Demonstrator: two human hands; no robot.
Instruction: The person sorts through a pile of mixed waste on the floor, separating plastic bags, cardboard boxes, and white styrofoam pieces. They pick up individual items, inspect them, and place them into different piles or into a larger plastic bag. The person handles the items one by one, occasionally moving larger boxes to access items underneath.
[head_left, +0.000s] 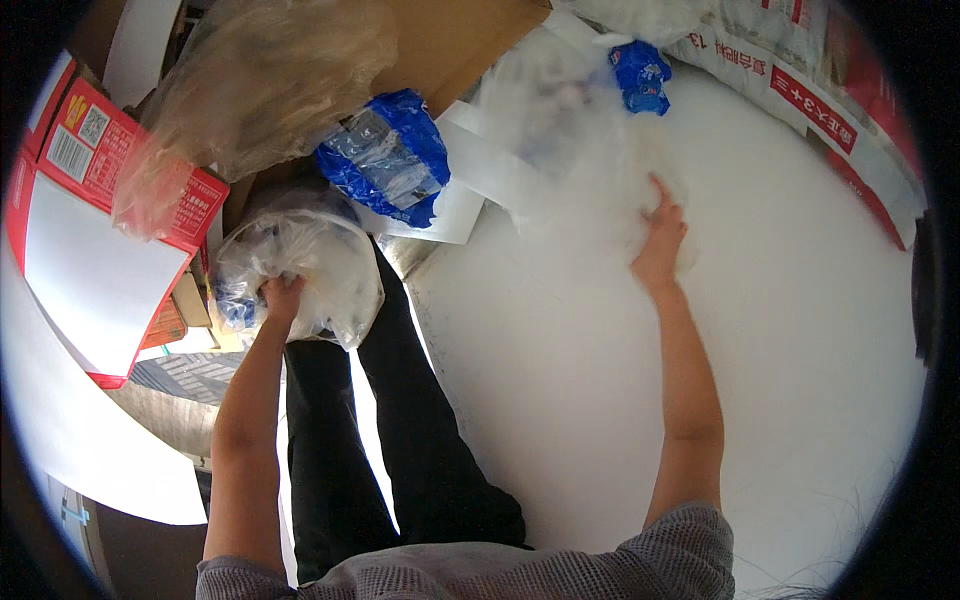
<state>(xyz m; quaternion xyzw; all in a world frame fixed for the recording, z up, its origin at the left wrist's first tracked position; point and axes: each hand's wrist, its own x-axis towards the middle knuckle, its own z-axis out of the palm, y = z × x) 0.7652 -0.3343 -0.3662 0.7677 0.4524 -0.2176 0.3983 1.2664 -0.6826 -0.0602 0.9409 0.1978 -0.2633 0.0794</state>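
My left hand (283, 294) is pressed into a bundle of clear plastic bags (322, 255) at the left, above my legs; its fingertips are partly hidden in the film. On the right, my right hand (661, 232) is raised with one finger extended, at the edge of a blurred, translucent plastic bag (577, 150). Whether it grips this film cannot be told. Beyond that hand lies a small crumpled blue wrapper (642, 77). Between the hands, further off, is a larger blue and clear plastic package (386, 159).
A brown cardboard sheet (457, 45) and a large cloudy plastic bag (277, 82) are at the top left. Opened red and white cartons (105, 262) stand at the left. Printed white sacks (787, 90) line the upper right, beside a white surface (787, 315).
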